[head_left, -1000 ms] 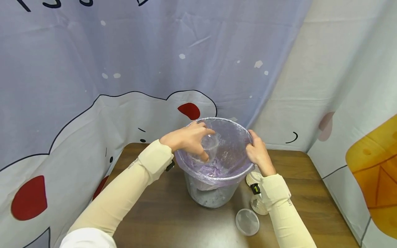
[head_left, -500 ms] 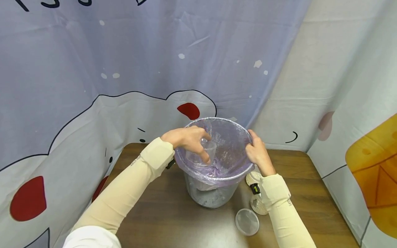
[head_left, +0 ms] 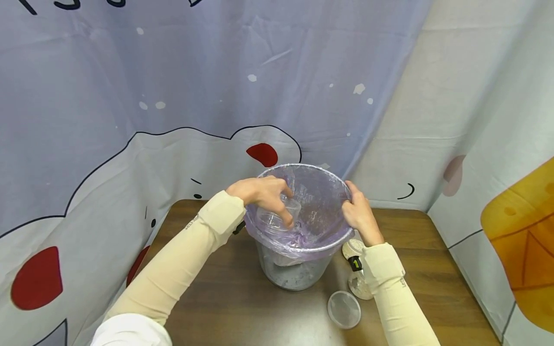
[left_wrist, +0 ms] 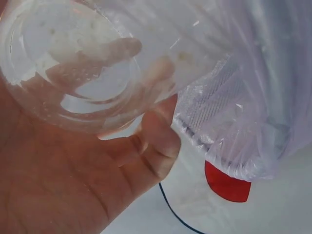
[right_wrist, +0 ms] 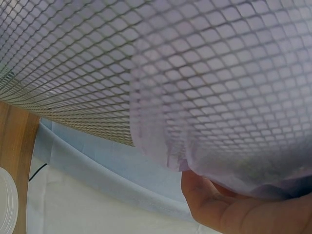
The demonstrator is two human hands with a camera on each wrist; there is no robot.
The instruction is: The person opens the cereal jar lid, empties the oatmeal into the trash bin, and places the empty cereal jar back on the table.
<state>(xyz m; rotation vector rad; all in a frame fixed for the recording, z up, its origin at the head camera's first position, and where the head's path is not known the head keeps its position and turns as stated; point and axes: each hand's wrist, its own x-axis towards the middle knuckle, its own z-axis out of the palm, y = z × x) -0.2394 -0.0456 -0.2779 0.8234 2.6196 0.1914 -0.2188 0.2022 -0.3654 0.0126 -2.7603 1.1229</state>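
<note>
My left hand (head_left: 269,196) reaches over the near-left rim of a mesh trash bin (head_left: 291,276). It grips a clear plastic container (head_left: 292,205) inside the bin, tilted on its side. Close up in the left wrist view, the fingers curl round the transparent wall of the container (left_wrist: 97,63), whose round end faces the camera. A thin purple bag (head_left: 320,206) lines the bin and folds over its rim. On the right side my right hand (head_left: 360,216) holds that rim, with its fingers (right_wrist: 214,204) against the liner and mesh in the right wrist view.
The bin stands on a brown wooden table (head_left: 242,307). Right of it, partly behind the right wrist, are a clear jar (head_left: 359,286) with pale contents and a pale round-topped item (head_left: 354,247). A round translucent lid (head_left: 344,310) lies nearer. A printed curtain (head_left: 207,86) hangs behind.
My left hand has lowered the clear container a little deeper into the lined bin and tipped it further over. The right hand keeps its hold on the rim.
</note>
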